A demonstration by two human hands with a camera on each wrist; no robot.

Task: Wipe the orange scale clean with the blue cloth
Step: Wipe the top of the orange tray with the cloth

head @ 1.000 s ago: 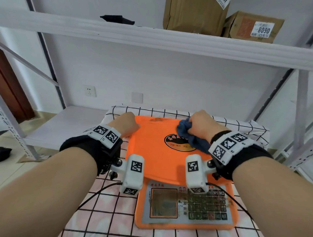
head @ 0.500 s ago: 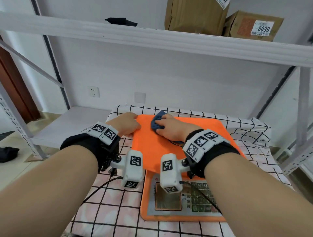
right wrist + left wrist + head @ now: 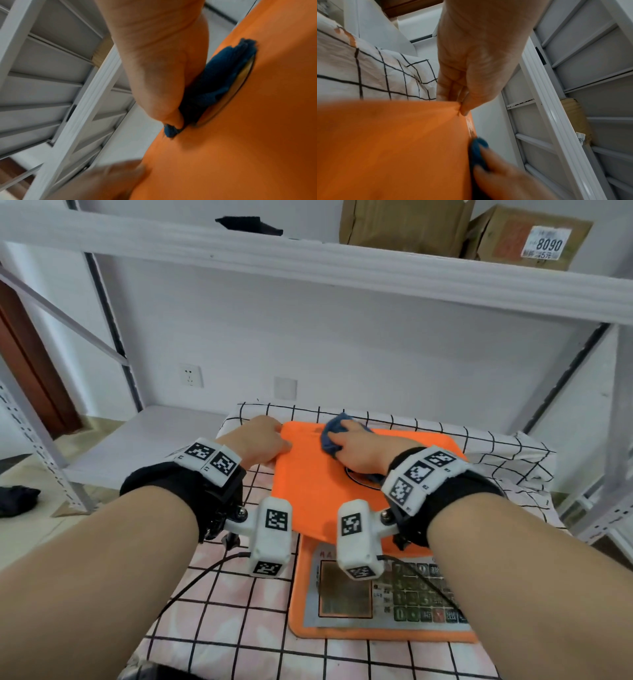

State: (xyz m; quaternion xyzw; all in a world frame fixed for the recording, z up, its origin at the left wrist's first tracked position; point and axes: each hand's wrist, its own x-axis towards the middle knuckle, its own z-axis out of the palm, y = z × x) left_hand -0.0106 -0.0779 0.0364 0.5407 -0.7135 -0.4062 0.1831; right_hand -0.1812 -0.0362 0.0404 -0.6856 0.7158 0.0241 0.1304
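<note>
The orange scale (image 3: 315, 484) sits on a checked cloth, its flat platter toward the wall and its keypad panel (image 3: 387, 594) near me. My left hand (image 3: 263, 440) grips the platter's far left corner, fingers curled over the edge (image 3: 462, 106). My right hand (image 3: 352, 445) holds the bunched blue cloth (image 3: 334, 433) and presses it on the platter near the far edge, left of the round dark logo (image 3: 243, 75). In the right wrist view the blue cloth (image 3: 217, 83) trails under the palm across that logo.
The checked tablecloth (image 3: 219, 604) covers the low table. A white shelf board (image 3: 144, 440) lies to the left, a metal rack beam (image 3: 342, 268) runs overhead with cardboard boxes (image 3: 404, 227) on it. Rack uprights (image 3: 616, 474) stand at the right. A black cable (image 3: 202, 577) runs from the wrist camera.
My right hand has swept the blue cloth from the platter's right middle to its far left part, then slightly back right. The left hand stays on the corner.
</note>
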